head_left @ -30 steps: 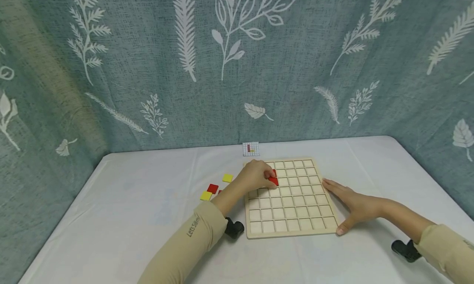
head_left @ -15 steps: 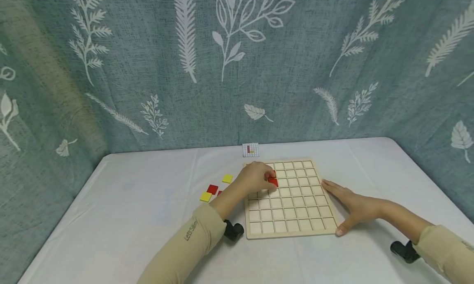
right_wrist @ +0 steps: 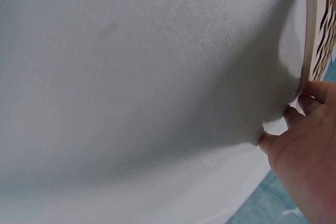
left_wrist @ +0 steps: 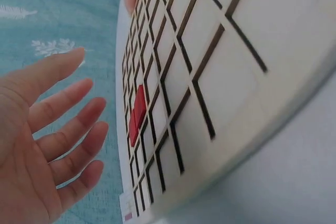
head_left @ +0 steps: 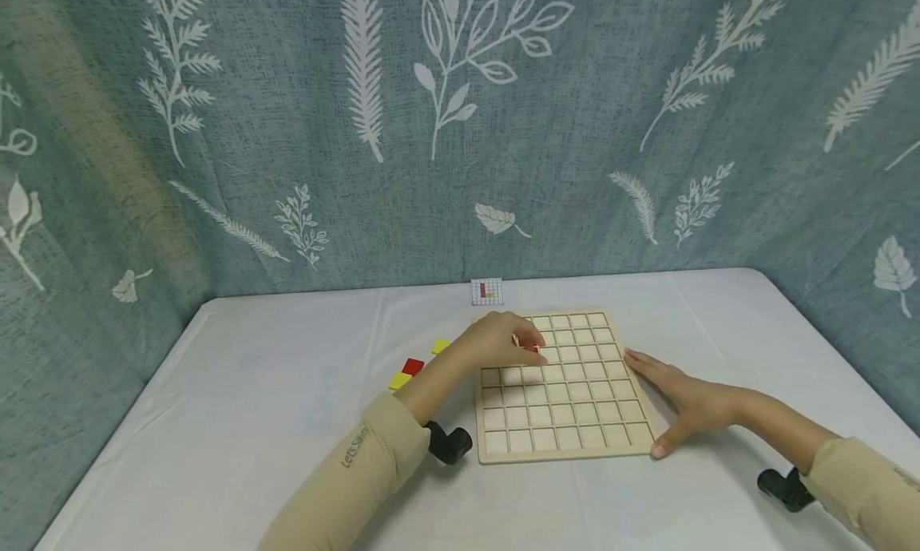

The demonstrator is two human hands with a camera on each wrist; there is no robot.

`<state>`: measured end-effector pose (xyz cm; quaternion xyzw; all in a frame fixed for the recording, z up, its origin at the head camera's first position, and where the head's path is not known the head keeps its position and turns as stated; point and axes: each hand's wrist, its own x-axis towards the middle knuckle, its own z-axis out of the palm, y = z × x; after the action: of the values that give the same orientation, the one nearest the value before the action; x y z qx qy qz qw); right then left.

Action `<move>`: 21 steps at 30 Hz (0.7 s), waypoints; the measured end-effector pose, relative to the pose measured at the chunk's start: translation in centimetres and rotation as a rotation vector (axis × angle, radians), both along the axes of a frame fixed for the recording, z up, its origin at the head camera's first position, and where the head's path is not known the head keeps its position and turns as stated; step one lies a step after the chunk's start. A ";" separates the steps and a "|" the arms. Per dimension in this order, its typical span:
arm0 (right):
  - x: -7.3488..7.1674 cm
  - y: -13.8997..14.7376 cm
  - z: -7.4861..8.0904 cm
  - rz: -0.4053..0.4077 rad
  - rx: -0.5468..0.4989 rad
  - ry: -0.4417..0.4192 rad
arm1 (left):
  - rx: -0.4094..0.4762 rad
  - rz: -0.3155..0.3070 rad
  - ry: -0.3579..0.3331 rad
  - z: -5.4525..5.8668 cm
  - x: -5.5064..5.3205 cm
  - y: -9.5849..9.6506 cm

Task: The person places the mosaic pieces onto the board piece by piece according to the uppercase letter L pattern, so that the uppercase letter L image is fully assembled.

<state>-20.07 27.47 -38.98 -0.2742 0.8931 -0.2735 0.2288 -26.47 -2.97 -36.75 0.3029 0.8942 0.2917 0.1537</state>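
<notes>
the left hand, empty and relaxed, hovers by two red square tiles, probably light, stiff and best edge-pinched, set in the wooden grid board toward its far left corner, while the unclenched right hand touches its right edge

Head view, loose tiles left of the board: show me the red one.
The red tile lying between the far yellow tile and the near yellow tile; its colour sets it apart from both.

leafy teal curtain — white table
</notes>
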 end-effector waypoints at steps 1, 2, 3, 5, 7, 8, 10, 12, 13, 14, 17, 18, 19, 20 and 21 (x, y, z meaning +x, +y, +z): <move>0.0 0.0 0.0 0.000 -0.001 -0.001 | 0.005 0.001 -0.001 0.1 0.1 -0.2; 0.0 0.0 0.0 0.000 -0.002 -0.002 | 0.007 0.001 0.002 0.1 0.1 -0.4; 0.0 0.0 0.0 0.000 -0.002 0.000 | 0.002 0.009 -0.005 0.1 0.2 -0.6; 0.0 0.0 -0.1 0.003 -0.004 0.003 | -0.005 0.028 -0.022 0.0 0.5 -1.0; 0.0 0.0 -0.1 0.003 -0.004 0.004 | -0.003 0.049 -0.032 -0.1 0.8 -1.5; 0.0 0.0 -0.1 0.004 -0.005 0.004 | -0.003 0.058 -0.034 -0.2 0.9 -1.8; 0.0 0.0 -0.1 0.007 -0.012 0.001 | 0.006 0.076 -0.032 -0.4 1.1 -2.5; 0.1 0.1 -0.1 0.012 -0.015 0.002 | 0.011 0.089 -0.020 -0.6 1.3 -3.3; 0.1 0.1 -0.1 0.013 -0.015 0.002 | 0.009 0.095 -0.014 -0.7 1.4 -3.8; 0.1 0.1 -0.2 0.014 -0.017 0.001 | 0.001 0.101 -0.005 -0.8 1.5 -4.3; 0.1 0.1 -0.2 0.013 -0.016 0.004 | -0.022 0.128 0.012 -1.0 1.8 -5.7; 0.1 0.2 -0.3 0.013 -0.016 0.005 | -0.028 0.137 0.018 -1.0 1.9 -6.2; 0.1 0.2 -0.3 0.012 -0.017 0.004 | -0.032 0.148 0.021 -1.0 2.0 -6.8; 0.1 0.2 -0.3 0.013 -0.018 0.004 | -0.036 0.159 0.021 -1.0 2.0 -7.3; 0.1 0.1 -0.3 0.015 -0.020 0.005 | -0.037 0.170 0.021 -1.0 2.1 -7.9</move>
<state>-20.01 27.61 -39.32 -0.2836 0.8889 -0.2799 0.2259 -24.39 -10.87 -37.73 0.2258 0.9236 0.2837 0.1243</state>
